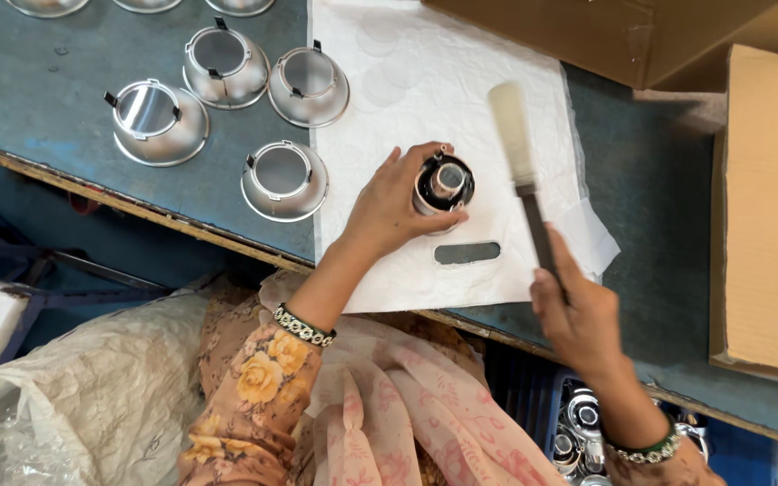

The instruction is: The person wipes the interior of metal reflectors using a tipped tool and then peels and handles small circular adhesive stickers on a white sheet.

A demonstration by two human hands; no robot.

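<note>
Left hand [391, 211] grip clamped around a small black-and-silver fitting [443, 184] standing on white sheet [461, 90]. Right hand [578, 315] grip closed on brush [520, 153] handle, bristles above sheet. Silver reflector cups [284, 180] lie alongside on the surface [38, 81].

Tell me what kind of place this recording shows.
Probably a small workshop bench for lamp parts: metal reflector cups stand in rows, the left hand holds another part, the right hand a brush, beside cardboard boxes.

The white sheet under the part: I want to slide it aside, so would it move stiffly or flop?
The white sheet looks thin and soft, with a crumpled corner, so it would likely flop and wrinkle. It seems light. The left hand holds a round part on it, so it may drag or bunch there.
</note>
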